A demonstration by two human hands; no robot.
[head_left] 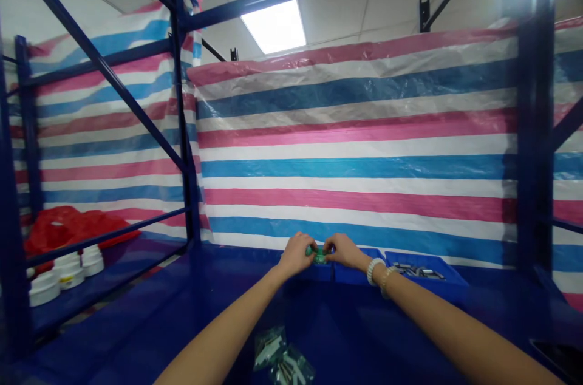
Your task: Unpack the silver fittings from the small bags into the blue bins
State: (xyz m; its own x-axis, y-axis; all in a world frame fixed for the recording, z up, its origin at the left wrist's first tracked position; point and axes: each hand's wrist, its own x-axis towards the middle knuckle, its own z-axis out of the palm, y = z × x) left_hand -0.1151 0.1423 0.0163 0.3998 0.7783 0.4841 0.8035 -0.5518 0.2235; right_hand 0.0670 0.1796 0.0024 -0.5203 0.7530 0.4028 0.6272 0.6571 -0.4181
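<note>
Both hands are stretched far forward, over blue bins at the back of the blue shelf surface (pixel 218 306). My left hand (pixel 298 253) has its fingers closed at the left side of a small, shiny green thing (pixel 320 256), which looks like a thin plastic bag. Fingers of my right hand (pixel 346 250) pinch at its right side. Its exact kind is too small to make out. Beneath my hands are a blue bin (pixel 314 272) and another blue bin (pixel 348 275). Two clear bags (pixel 291 367) of small parts lie nearer to me.
A third blue bin (pixel 449 285) holds several small metal parts (pixel 416 271). White tubs (pixel 68 272) and red plastic (pixel 68 230) sit on the left shelf. Blue rack posts (pixel 532 130) frame the space, with striped sheeting (pixel 355 166) behind. A dark object (pixel 558 357) lies at lower right.
</note>
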